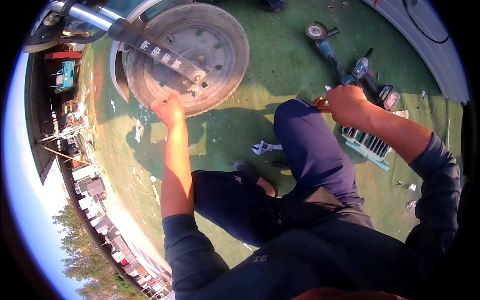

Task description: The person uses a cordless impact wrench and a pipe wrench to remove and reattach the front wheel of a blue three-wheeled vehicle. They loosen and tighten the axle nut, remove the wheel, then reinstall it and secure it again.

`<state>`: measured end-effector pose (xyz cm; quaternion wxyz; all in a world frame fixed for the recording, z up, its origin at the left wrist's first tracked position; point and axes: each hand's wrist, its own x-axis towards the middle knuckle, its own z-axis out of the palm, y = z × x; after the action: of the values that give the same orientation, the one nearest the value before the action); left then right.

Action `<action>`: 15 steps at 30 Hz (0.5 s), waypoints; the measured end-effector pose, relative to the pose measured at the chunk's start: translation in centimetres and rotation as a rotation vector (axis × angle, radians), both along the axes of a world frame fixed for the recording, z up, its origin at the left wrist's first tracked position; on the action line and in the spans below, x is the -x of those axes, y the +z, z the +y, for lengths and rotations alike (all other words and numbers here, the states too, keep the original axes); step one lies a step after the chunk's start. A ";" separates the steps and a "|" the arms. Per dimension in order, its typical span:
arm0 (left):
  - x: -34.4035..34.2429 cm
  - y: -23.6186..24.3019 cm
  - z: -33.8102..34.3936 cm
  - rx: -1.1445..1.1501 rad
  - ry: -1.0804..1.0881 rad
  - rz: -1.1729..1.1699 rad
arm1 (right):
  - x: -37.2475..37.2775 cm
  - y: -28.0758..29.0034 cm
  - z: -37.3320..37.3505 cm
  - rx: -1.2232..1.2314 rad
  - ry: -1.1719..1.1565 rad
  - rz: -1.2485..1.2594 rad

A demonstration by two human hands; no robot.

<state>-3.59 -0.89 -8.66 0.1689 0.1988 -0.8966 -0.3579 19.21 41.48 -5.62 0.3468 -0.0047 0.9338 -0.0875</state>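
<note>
A dusty wheel with a worn tyre (pixel 232 80) is mounted on a fork (pixel 160 56) at the upper left, a dark mudguard strip beside it. My left hand (pixel 169 109) is closed at the tyre's lower edge, fingers curled against it; their tips are partly hidden. My right hand (pixel 349 102) is closed around an orange-handled tool (pixel 321 104) just above my bent right knee. Beyond that hand lie an angle grinder (pixel 326 50) and a cordless drill-like power tool (pixel 361 67). A silver adjustable wrench (pixel 266 148) lies on the green ground beside my right leg.
An open teal case of bits or sockets (pixel 365 150) lies right of my knee. A grey panel with a cable (pixel 430 60) edges the upper right. Scraps litter the green ground (pixel 255 215). Stacked items (pixel 92 185) line the far left, and a dark object (pixel 271 5) sits at the top.
</note>
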 end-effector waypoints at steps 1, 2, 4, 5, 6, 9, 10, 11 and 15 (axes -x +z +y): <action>0.0 0.9 -0.1 -0.003 0.034 0.035 | -0.1 0.0 0.0 -0.014 0.005 -0.005; -0.2 1.3 0.1 -0.002 0.090 0.050 | -0.1 0.0 0.1 -0.017 0.001 -0.013; -0.9 3.7 2.0 -0.002 0.200 0.084 | -0.1 0.2 0.5 -0.024 -0.009 -0.027; -1.0 3.5 1.5 -0.063 0.180 0.082 | -0.2 0.2 0.5 -0.013 -0.020 -0.017; -1.2 3.2 0.6 -0.124 0.168 0.082 | -0.3 0.2 0.5 -0.001 -0.022 -0.005; -1.2 2.6 -1.9 -0.275 0.021 0.037 | -0.3 0.5 0.2 -0.010 -0.005 0.000; -1.0 2.5 -2.6 -0.310 -0.016 0.007 | -0.3 0.6 0.1 -0.020 0.004 -0.004; -1.1 2.4 -3.4 -0.344 -0.049 -0.026 | -0.3 0.6 0.0 -0.026 0.014 -0.006; -0.8 2.8 -3.9 -0.426 -0.008 -0.076 | 0.0 0.1 -0.2 -0.022 0.031 -0.004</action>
<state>-2.81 -4.78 -5.81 0.0878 0.2397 -0.8071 -0.5324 19.25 41.26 -5.55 0.3498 -0.0151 0.9339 -0.0718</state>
